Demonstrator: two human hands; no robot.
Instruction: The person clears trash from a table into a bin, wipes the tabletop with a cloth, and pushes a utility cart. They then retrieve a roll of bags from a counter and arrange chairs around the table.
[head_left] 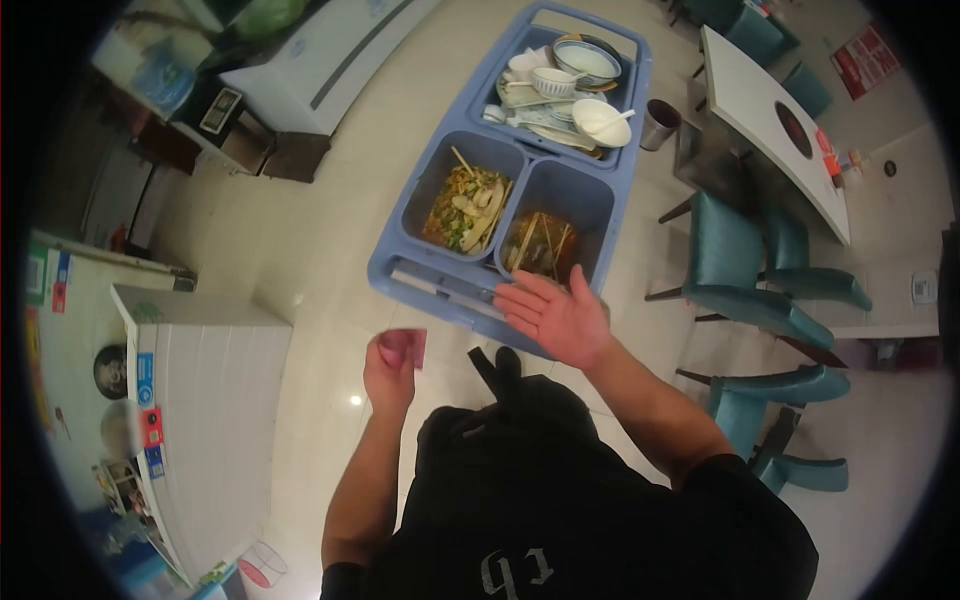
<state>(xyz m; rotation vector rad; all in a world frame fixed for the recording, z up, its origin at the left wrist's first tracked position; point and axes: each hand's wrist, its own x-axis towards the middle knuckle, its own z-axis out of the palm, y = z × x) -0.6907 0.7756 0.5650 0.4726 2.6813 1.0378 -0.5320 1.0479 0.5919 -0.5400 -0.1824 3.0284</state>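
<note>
In front of me stands a blue-grey cart [384, 262]. My right hand [558, 322] is held over its near edge, palm up with fingers stretched out and nothing in it. My left hand [390, 368] is closed around a pinkish-purple cloth [420, 350], left of the cart's near end. The cart's left bin [424, 190] contains food scraps [465, 210]. In the right bin [588, 195] several chopsticks [540, 235] lie in brownish liquid. Stacked bowls [588, 60], plates and spoons fill the far tray [632, 85].
To the right are teal chairs [735, 250] and a white table [760, 110]. A dark cylindrical bin [660, 125] stands beside the cart. A white counter [215, 400] is at left, with a water dispenser [215, 120] farther back. Pale tiled floor [330, 250] runs between.
</note>
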